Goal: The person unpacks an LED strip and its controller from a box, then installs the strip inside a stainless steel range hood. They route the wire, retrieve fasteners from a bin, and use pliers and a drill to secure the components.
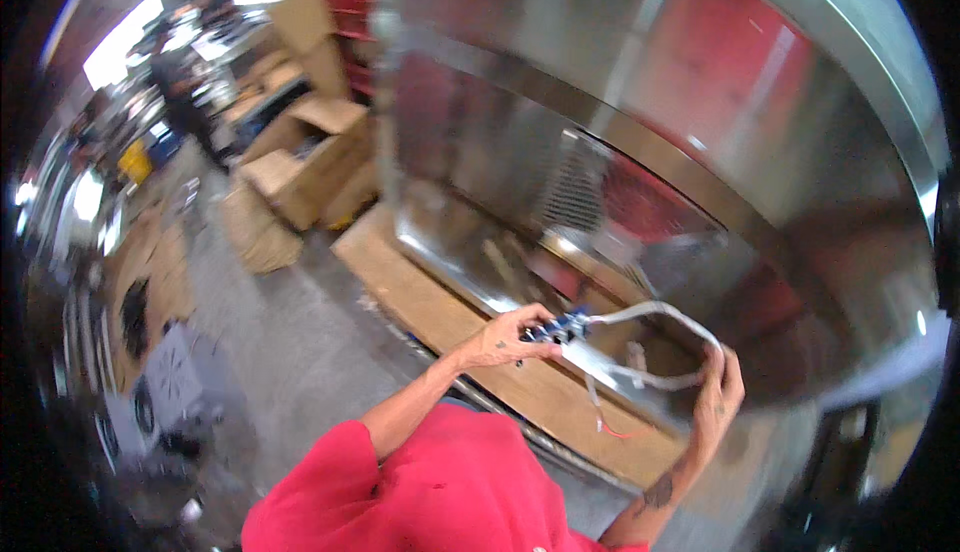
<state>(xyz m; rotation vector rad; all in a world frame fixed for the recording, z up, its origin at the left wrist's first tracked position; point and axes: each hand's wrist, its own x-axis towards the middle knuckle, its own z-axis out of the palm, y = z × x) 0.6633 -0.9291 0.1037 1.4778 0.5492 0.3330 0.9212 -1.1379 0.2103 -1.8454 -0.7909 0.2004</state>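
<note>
My left hand (505, 340) is closed around a small blue and dark component (564, 327), pinching it between thumb and fingers. A flat white piece (588, 362) sticks out beside it. From the component a pale wire bundle (655, 309) runs in a loop to my right hand (718, 387), whose fingers are bent round it. A thinner lead with a red end (612, 433) dangles below. Both hands are in front of a large shiny metal cabinet (480, 122) with an opening low in its face. Blur hides the component's exact kind.
A vented metal panel (575, 187) shows in the cabinet's opening. The cabinet stands by a wooden board (400, 282). Open cardboard boxes (310, 157) stand at the left, and grey metal units (180, 382) sit on the floor. Another person (180, 92) is far off at upper left.
</note>
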